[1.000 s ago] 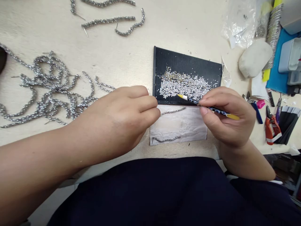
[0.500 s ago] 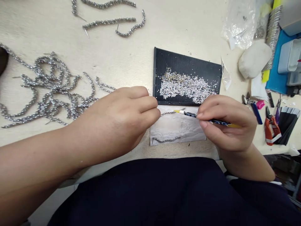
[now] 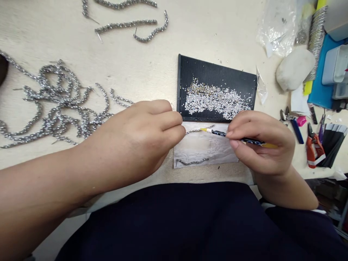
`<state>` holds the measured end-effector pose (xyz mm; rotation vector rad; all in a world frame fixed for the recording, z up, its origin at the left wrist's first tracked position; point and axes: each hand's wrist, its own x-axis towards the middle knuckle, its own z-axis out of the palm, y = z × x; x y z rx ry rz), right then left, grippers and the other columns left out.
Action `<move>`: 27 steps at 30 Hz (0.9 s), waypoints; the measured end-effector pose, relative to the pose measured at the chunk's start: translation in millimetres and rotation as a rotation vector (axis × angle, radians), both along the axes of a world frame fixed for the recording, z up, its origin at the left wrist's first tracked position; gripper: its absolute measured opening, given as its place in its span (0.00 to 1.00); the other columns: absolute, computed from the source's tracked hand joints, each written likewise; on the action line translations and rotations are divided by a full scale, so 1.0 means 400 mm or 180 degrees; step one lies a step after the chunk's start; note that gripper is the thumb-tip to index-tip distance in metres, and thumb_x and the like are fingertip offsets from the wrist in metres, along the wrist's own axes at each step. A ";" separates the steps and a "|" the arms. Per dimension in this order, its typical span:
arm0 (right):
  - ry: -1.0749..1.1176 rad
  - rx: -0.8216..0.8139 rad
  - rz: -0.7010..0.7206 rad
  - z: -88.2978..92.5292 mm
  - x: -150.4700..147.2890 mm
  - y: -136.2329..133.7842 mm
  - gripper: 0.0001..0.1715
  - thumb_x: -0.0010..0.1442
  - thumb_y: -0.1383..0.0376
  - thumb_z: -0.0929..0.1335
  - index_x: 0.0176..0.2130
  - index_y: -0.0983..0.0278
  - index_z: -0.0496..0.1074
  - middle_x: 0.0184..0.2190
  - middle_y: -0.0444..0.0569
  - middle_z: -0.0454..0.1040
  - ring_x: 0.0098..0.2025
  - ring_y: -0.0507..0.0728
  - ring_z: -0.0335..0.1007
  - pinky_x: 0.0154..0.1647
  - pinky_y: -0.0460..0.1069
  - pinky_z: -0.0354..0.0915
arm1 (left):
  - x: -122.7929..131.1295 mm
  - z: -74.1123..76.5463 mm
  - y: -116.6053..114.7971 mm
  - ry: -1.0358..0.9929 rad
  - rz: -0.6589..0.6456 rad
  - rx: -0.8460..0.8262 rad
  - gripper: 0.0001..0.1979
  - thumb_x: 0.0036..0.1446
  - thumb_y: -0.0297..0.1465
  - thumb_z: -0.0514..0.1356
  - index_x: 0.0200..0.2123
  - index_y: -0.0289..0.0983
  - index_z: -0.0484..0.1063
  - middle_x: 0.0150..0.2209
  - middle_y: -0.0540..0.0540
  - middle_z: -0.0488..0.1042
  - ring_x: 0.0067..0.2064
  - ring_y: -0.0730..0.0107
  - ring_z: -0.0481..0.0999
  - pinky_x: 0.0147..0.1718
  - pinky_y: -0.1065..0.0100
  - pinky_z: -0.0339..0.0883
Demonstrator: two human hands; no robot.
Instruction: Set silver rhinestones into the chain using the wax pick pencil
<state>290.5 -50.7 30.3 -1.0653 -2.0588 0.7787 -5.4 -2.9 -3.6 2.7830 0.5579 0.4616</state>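
Note:
My right hand (image 3: 261, 141) is closed around a dark patterned pencil-like stick (image 3: 219, 133) with a white and yellow tip. That tip touches a thin rhinestone-studded cord (image 3: 193, 131), which runs out from the fingers of my left hand (image 3: 152, 134). My left fingers are pinched on the cord's near end, hidden from view. Below lies a white sheet (image 3: 206, 146) with a second short studded cord (image 3: 192, 162) on its lower edge. Just above it, a black ribbed tray (image 3: 217, 69) carries a spread of tiny shiny rhinestones (image 3: 214, 99).
Tangled studded cords (image 3: 59, 101) lie at left, with several more pieces (image 3: 126, 25) at the top. On the right are a clear plastic bag (image 3: 277, 25), a whitish lump (image 3: 295, 69), red-handled pliers (image 3: 314, 146), a blue tray (image 3: 320, 83) and a metal coil (image 3: 317, 40).
The stick's tip has shifted slightly left along the cord, and my right hand has moved a little with it. My left hand stays in place.

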 end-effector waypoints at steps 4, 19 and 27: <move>0.0015 0.0289 -0.0299 -0.013 -0.005 0.004 0.16 0.61 0.76 0.75 0.46 0.58 0.83 0.35 0.47 0.84 0.37 0.57 0.83 0.37 0.54 0.80 | 0.000 0.000 0.000 -0.0043 0.0010 0.0007 0.16 0.69 0.20 0.50 0.38 0.38 0.77 0.36 0.46 0.79 0.38 0.59 0.75 0.39 0.58 0.76; 0.0013 0.0247 -0.0518 -0.022 -0.004 0.001 0.17 0.62 0.74 0.76 0.46 0.55 0.84 0.37 0.47 0.84 0.38 0.59 0.82 0.36 0.55 0.80 | 0.003 -0.001 0.000 -0.0025 -0.0017 -0.0069 0.16 0.69 0.20 0.51 0.37 0.39 0.76 0.36 0.47 0.77 0.39 0.61 0.73 0.40 0.59 0.74; 0.0088 -0.0060 0.0119 0.003 0.004 0.005 0.15 0.60 0.77 0.74 0.42 0.59 0.84 0.33 0.46 0.83 0.34 0.55 0.81 0.30 0.50 0.76 | 0.007 -0.011 -0.002 -0.0051 0.0005 -0.0274 0.15 0.69 0.20 0.52 0.37 0.39 0.77 0.37 0.46 0.78 0.39 0.60 0.71 0.41 0.58 0.72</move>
